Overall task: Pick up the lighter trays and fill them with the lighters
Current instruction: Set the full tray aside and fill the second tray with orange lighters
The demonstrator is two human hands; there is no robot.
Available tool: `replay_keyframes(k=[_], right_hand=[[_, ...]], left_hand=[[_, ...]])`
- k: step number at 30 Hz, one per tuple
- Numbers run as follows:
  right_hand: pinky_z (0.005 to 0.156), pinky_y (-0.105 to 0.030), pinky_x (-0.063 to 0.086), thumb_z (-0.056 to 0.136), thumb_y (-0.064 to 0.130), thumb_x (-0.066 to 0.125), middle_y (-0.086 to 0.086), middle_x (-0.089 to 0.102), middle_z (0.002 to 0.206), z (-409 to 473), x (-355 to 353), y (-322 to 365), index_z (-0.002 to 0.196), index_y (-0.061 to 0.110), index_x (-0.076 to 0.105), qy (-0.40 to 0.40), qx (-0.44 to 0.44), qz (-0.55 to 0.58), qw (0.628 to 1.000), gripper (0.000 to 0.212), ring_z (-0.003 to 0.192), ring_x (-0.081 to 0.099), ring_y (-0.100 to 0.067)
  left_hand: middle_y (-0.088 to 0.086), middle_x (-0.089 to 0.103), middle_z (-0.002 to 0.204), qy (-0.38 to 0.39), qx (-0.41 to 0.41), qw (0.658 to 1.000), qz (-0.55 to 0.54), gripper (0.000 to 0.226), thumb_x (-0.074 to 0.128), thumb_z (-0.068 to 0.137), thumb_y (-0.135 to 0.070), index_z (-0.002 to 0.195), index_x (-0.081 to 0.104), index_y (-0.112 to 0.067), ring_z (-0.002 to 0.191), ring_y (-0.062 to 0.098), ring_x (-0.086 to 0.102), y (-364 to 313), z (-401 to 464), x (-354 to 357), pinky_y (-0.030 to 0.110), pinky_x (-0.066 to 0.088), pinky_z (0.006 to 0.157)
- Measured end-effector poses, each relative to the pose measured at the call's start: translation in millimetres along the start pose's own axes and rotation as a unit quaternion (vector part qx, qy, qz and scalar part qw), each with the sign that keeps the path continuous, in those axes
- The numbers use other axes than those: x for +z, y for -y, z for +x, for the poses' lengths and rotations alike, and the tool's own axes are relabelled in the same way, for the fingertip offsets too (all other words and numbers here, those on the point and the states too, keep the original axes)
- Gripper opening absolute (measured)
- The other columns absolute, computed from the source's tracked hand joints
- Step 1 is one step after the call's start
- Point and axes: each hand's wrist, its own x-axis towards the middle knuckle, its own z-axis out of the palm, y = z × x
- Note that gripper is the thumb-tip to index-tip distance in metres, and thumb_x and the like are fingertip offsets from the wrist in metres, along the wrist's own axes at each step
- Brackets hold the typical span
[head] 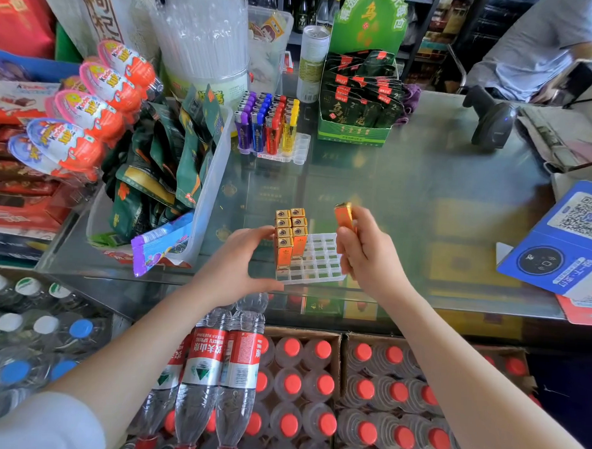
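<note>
Filling of the clear lighter tray [315, 259] is under way on the glass counter [426, 203], and only a small part of it is done. Two short columns of orange lighters [289, 237] are seen standing upright at the tray's left end, about seven in all, while the remaining pockets to the right and toward the near edge are seen to be vacant. One more orange lighter [343, 216] is held above the tray's right side by the right hand [365, 255], whose fingers and thumb are curled round its lower part so that the gold cap points up and away. The left hand [237, 266] is placed at the tray's left side, with the fingers touching the seated lighters and the thumb stretched along the near edge; the fingers are only loosely bent, and a true grasp is not shown. Farther back on the counter, a second tray [291, 152] is seen, loaded with purple, blue, red and yellow lighters [265, 126], with a few pockets at its right end left unfilled. Most of the nearer tray is judged to be left to fill, the held lighter being the next piece for a free pocket beside the standing ones.
</note>
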Motion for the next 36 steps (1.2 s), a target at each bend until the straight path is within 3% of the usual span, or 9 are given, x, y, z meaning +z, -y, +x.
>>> replay_keyframes(k=[6, 11, 15, 19, 23, 28, 30, 33, 36], right_hand=[[0.051, -0.014, 0.032, 0.093, 0.019, 0.048, 0.014, 0.044, 0.062, 0.9, -2.7, 4.9, 0.098, 0.012, 0.055, 0.081, -0.002, -0.059, 0.995, 0.011, 0.053, 0.043, -0.001], [0.075, -0.018, 0.046, 0.091, 0.007, 0.049, 0.003, 0.065, 0.093, -3.4, 4.7, 9.5, 0.097, 0.018, 0.053, 0.049, 0.041, 0.128, 0.99, 0.013, 0.086, 0.058, -0.007], [0.071, -0.019, 0.051, 0.083, 0.0, 0.061, 0.0, 0.069, 0.088, -11.5, 18.6, 10.6, 0.086, 0.026, 0.051, 0.027, 0.052, 0.192, 0.98, 0.028, 0.078, 0.064, -0.007], [0.072, -0.017, 0.053, 0.08, 0.004, 0.067, -0.004, 0.068, 0.093, -17.6, 27.2, 9.9, 0.081, 0.03, 0.051, 0.003, 0.026, 0.114, 0.993, 0.03, 0.082, 0.065, -0.011], [0.067, -0.026, 0.053, 0.08, 0.008, 0.067, -0.005, 0.063, 0.089, -16.1, 26.5, 10.1, 0.094, 0.007, 0.059, -0.007, -0.061, -0.031, 0.998, 0.016, 0.075, 0.058, -0.015], [0.039, -0.023, 0.042, 0.071, 0.019, 0.075, -0.006, 0.066, 0.07, -10.3, 35.1, 16.6, 0.081, 0.005, 0.058, -0.061, -0.171, -0.27, 0.946, 0.024, 0.056, 0.062, -0.024], [0.039, -0.021, 0.039, 0.067, 0.022, 0.079, -0.006, 0.065, 0.069, -8.4, 34.9, 18.3, 0.079, 0.007, 0.056, -0.088, -0.167, -0.304, 0.934, 0.031, 0.054, 0.061, -0.025], [0.046, -0.026, 0.045, 0.068, 0.02, 0.077, -0.01, 0.064, 0.094, -5.0, 31.2, 17.6, 0.101, 0.01, 0.05, -0.11, -0.193, -0.287, 0.932, 0.043, 0.062, 0.062, -0.027], [0.055, -0.033, 0.052, 0.078, 0.022, 0.06, -0.01, 0.056, 0.115, -2.2, 31.9, 14.8, 0.108, 0.016, 0.047, -0.09, -0.25, -0.292, 0.919, 0.033, 0.076, 0.062, -0.029]], left_hand=[[-0.006, 0.046, 0.132, 0.002, 0.002, 1.0, 0.003, 0.079, 0.078, 0.064, -0.036, 0.131, 0.038, -0.027, 0.118, 0.005, 0.034, 1.9, 1.2, 1.2, 0.023, 0.026, 0.095], [-0.005, 0.046, 0.132, 0.003, 0.002, 1.0, 0.006, 0.077, 0.078, 0.064, -0.036, 0.131, 0.039, -0.028, 0.121, 0.011, 0.036, 0.5, 0.8, 0.4, 0.027, 0.028, 0.096], [-0.004, 0.045, 0.133, 0.005, -0.006, 1.0, 0.01, 0.079, 0.077, 0.064, -0.038, 0.131, 0.037, -0.028, 0.121, 0.011, 0.036, 1.6, 1.6, 1.1, 0.032, 0.031, 0.1], [-0.003, 0.046, 0.133, 0.005, -0.001, 1.0, 0.015, 0.081, 0.077, 0.063, -0.044, 0.131, 0.037, -0.027, 0.121, 0.012, 0.037, 2.8, 1.5, 1.7, 0.031, 0.032, 0.098], [-0.005, 0.045, 0.134, 0.005, -0.005, 1.0, 0.012, 0.082, 0.076, 0.062, -0.045, 0.132, 0.037, -0.029, 0.122, 0.011, 0.037, 2.2, 1.5, 1.8, 0.028, 0.03, 0.097], [-0.006, 0.044, 0.133, -0.002, -0.023, 1.0, 0.01, 0.08, 0.077, 0.065, -0.039, 0.132, 0.035, -0.029, 0.122, 0.009, 0.036, 0.3, 1.3, 2.4, 0.024, 0.027, 0.095], [-0.005, 0.045, 0.131, -0.007, -0.023, 1.0, 0.011, 0.08, 0.078, 0.065, -0.036, 0.132, 0.036, -0.028, 0.122, 0.01, 0.036, -1.2, 2.2, 1.5, 0.023, 0.026, 0.095], [-0.005, 0.045, 0.129, -0.009, -0.025, 1.0, 0.009, 0.079, 0.078, 0.064, -0.035, 0.131, 0.037, -0.028, 0.12, 0.009, 0.036, -2.3, 3.0, 0.7, 0.022, 0.026, 0.095], [-0.004, 0.044, 0.129, -0.005, -0.03, 0.999, 0.013, 0.08, 0.078, 0.064, -0.037, 0.131, 0.035, -0.027, 0.12, 0.009, 0.036, -1.5, 3.0, 1.0, 0.023, 0.027, 0.096]])
